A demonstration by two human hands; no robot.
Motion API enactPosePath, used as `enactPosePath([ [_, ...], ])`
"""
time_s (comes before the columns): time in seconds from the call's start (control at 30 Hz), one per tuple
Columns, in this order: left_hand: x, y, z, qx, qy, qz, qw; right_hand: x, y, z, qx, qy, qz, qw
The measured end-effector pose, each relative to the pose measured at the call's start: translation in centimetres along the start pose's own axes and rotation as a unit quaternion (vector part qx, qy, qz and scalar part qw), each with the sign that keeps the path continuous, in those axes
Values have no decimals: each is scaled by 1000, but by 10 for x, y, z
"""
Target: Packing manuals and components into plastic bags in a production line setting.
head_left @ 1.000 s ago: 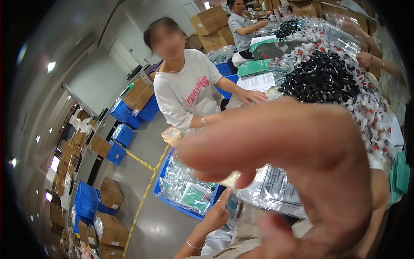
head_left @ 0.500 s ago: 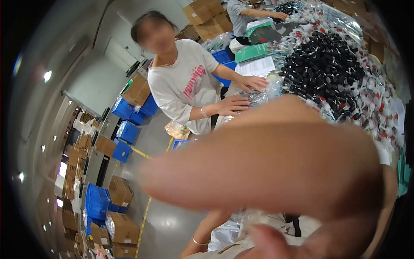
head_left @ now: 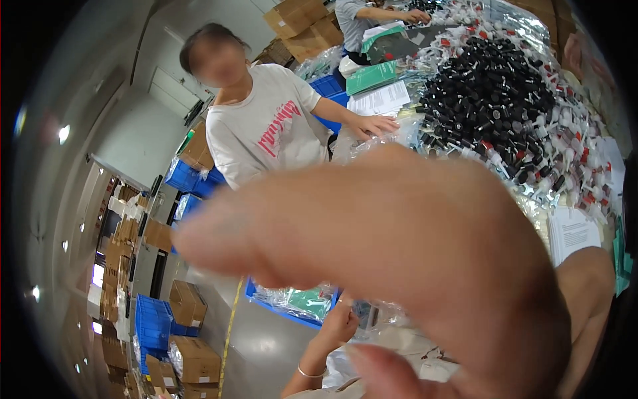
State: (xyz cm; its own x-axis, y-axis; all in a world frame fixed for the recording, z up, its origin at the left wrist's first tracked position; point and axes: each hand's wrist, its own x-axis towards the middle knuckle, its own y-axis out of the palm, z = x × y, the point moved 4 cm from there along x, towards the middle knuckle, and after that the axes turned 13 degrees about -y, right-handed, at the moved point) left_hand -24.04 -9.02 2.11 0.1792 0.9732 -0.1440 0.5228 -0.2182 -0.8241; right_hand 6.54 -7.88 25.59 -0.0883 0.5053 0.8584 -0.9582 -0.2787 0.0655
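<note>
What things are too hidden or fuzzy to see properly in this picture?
- Head view: the big blurred hand sits right at the lens; which hand it is, and whether it holds anything, cannot be told.
- The table under the pile of small black caps is mostly hidden by that hand.
- The blue plastic crate of clear bags is half covered by it.
- The other hand is nowhere in view.

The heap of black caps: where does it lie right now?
In the head view, the heap of black caps lies upper right on the table, beside white papers, beyond the blurred hand.
</note>
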Motion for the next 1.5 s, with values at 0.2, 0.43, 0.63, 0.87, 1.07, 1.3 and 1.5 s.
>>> enactPosePath([
  [0.2, 8, -7, -25, -82, -30, 26, 996, 2, -20, -3, -19, 2, 9, 1000],
  [0.43, 2, -11, -17, -57, 2, -1, 998, 1, -16, -27, -22, 41, 88, 995],
  [0.63, 9, -7, -26, -46, 24, -13, 999, -95, -34, -103, -110, 294, 228, 922],
  [0.87, 5, -3, -20, -84, -42, 30, 995, -145, -30, -141, -306, 268, 439, 801],
  [1.07, 9, 4, -15, -59, -34, 25, 997, -142, -31, -147, -307, 336, 436, 776],
  [1.3, 8, 5, -9, -72, -32, 13, 997, -140, -26, -152, -306, 302, 427, 795],
  [1.5, 5, 2, -15, -76, -41, 15, 996, -140, -24, -149, -311, 316, 423, 790],
])
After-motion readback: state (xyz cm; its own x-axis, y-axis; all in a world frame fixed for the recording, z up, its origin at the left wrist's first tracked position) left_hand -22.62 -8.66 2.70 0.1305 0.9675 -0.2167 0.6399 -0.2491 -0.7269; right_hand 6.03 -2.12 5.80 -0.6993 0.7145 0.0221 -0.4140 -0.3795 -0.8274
